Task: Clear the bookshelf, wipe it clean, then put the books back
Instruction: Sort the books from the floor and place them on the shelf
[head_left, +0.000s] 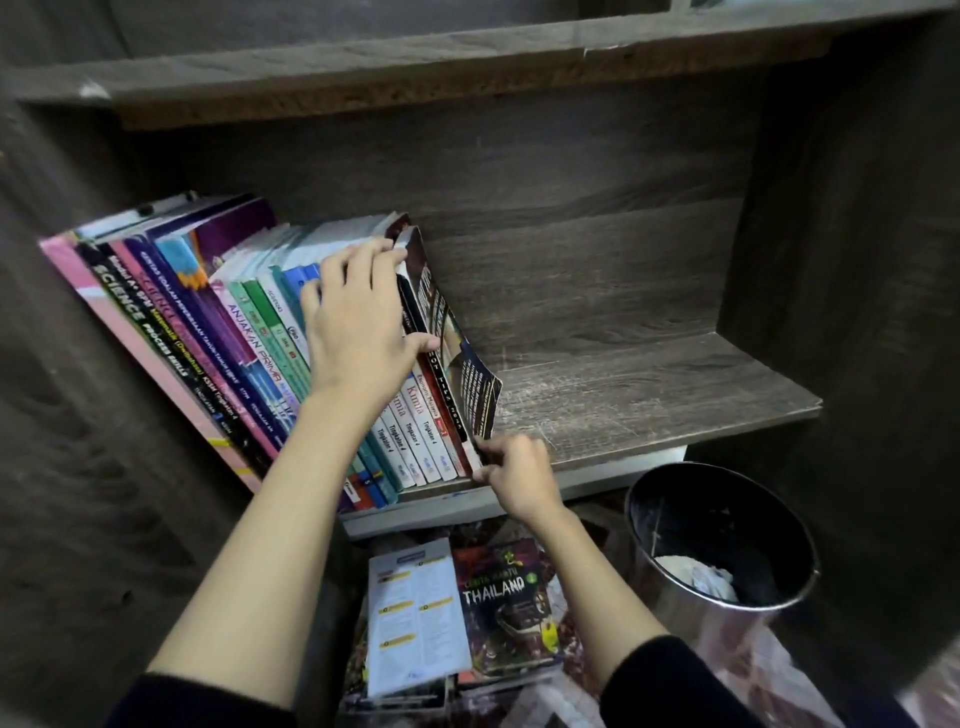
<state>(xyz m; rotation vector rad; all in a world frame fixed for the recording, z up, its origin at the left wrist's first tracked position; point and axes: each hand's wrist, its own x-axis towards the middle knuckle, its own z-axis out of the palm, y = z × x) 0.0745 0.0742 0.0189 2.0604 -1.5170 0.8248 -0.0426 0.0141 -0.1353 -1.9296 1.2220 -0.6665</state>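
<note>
A dark wood-grain bookshelf (649, 395) holds a row of books (218, 332) leaning left, filling its left half. The rightmost is a thin dark-covered book (467, 374) whose cover bows outward. My left hand (358, 322) lies flat over the tops and spines of the middle books, fingertips at the dark book's top edge. My right hand (519, 473) pinches that dark book's bottom corner at the shelf's front edge. The shelf board's right half is bare and scratched.
On the floor below lies a stack of books, with a dark "Thailand" book (511, 608) and a white booklet (415, 618) on top. A shiny metal bin (727, 618) with crumpled paper inside stands at the lower right. Another shelf board (415, 78) runs overhead.
</note>
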